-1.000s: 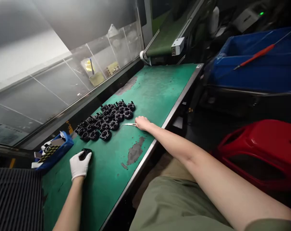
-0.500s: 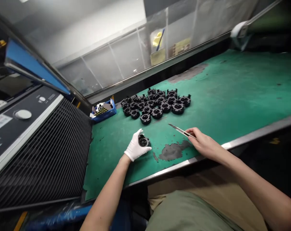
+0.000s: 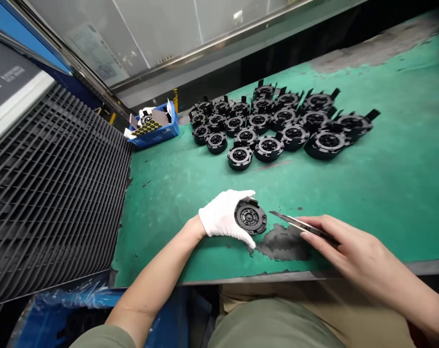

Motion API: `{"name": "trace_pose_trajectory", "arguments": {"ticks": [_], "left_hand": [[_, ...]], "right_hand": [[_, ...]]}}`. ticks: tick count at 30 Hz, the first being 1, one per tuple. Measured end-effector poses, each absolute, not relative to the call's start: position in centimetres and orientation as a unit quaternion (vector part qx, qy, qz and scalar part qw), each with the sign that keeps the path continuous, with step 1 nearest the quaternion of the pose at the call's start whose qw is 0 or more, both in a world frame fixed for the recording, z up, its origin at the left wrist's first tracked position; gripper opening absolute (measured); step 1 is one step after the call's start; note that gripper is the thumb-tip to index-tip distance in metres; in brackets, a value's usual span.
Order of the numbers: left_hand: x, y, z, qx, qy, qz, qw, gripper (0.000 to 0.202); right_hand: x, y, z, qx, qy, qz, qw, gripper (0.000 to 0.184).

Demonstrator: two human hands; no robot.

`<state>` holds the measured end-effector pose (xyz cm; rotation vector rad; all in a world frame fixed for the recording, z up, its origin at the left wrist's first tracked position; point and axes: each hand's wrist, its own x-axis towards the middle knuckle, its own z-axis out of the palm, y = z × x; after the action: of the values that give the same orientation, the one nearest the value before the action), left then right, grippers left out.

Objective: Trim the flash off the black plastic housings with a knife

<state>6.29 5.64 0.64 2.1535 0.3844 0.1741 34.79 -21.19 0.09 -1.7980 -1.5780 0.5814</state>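
My left hand (image 3: 225,217), in a white glove, grips a round black plastic part (image 3: 250,217) and holds it on the green mat (image 3: 386,183) near the front edge. My bare right hand (image 3: 344,244) pinches metal tweezers (image 3: 294,222), whose tip points left and sits just right of that part. Farther back on the mat lies a cluster of several matching black round parts (image 3: 277,123) in rows.
A small blue tray (image 3: 157,133) with sheets of small round pieces stands at the mat's back left. A black ribbed machine surface (image 3: 49,193) fills the left. A glass panel (image 3: 161,29) runs along the back. A worn dark patch (image 3: 283,246) marks the mat below the tweezers.
The view has swung down and closer. My left hand has brought the black part nearer the front edge, and my right hand with the tweezers has moved in beside it.
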Motion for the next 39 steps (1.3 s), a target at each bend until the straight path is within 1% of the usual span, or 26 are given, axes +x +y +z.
{"name": "trace_pose_trajectory", "arguments": {"ticks": [2, 3, 6, 8, 9, 13, 17, 22, 23, 24, 27, 29, 32, 39], "left_hand": [[6.7, 5.8, 1.3, 0.875, 0.132, 0.058, 0.461, 0.12], [6.8, 5.8, 1.6, 0.876, 0.124, 0.056, 0.463, 0.112], [7.2, 5.8, 1.9, 0.879, 0.11, 0.04, 0.461, 0.104], [7.1, 5.7, 1.7, 0.886, 0.095, 0.026, 0.454, 0.103], [7.0, 5.7, 1.4, 0.89, 0.091, 0.029, 0.446, 0.106], [6.4, 5.5, 0.2, 0.901, 0.101, 0.064, 0.418, 0.13], [6.2, 5.5, -0.5, 0.9, 0.085, 0.063, 0.424, 0.129], [6.3, 5.7, -0.1, 0.906, 0.083, 0.075, 0.408, 0.148], [6.3, 5.8, 0.1, 0.908, 0.088, 0.073, 0.404, 0.147], [6.4, 5.9, 0.4, 0.908, 0.089, 0.064, 0.405, 0.141], [6.9, 6.2, 1.2, 0.896, 0.075, 0.017, 0.437, 0.115], [7.2, 6.3, 1.7, 0.89, 0.073, 0.0, 0.451, 0.103], [7.4, 6.3, 1.9, 0.888, 0.079, 0.009, 0.452, 0.098], [7.2, 6.1, 2.2, 0.885, 0.094, 0.011, 0.457, 0.097]], "right_hand": [[34.9, -21.0, -0.1, -0.677, -0.623, 0.205, 0.336, 0.038], [34.9, -21.0, -0.1, -0.671, -0.632, 0.199, 0.333, 0.041], [34.9, -20.8, 0.4, -0.658, -0.659, 0.183, 0.314, 0.046], [34.8, -20.6, 0.9, -0.656, -0.67, 0.175, 0.302, 0.044], [34.8, -20.5, 1.3, -0.657, -0.671, 0.174, 0.297, 0.042], [34.6, -20.1, 2.3, -0.67, -0.662, 0.175, 0.286, 0.036], [34.9, -20.3, 2.6, -0.672, -0.669, 0.156, 0.277, 0.031], [34.6, -21.4, 2.6, -0.68, -0.664, 0.118, 0.288, 0.029], [34.2, -21.6, 2.5, -0.683, -0.659, 0.117, 0.29, 0.028], [33.8, -21.8, 2.3, -0.684, -0.657, 0.118, 0.295, 0.028], [32.6, -22.3, 1.7, -0.67, -0.664, 0.115, 0.31, 0.027], [32.1, -22.4, 1.4, -0.66, -0.674, 0.104, 0.315, 0.027], [31.7, -22.5, 1.1, -0.656, -0.683, 0.091, 0.309, 0.027], [31.7, -22.2, 1.3, -0.654, -0.69, 0.094, 0.295, 0.027]]}}
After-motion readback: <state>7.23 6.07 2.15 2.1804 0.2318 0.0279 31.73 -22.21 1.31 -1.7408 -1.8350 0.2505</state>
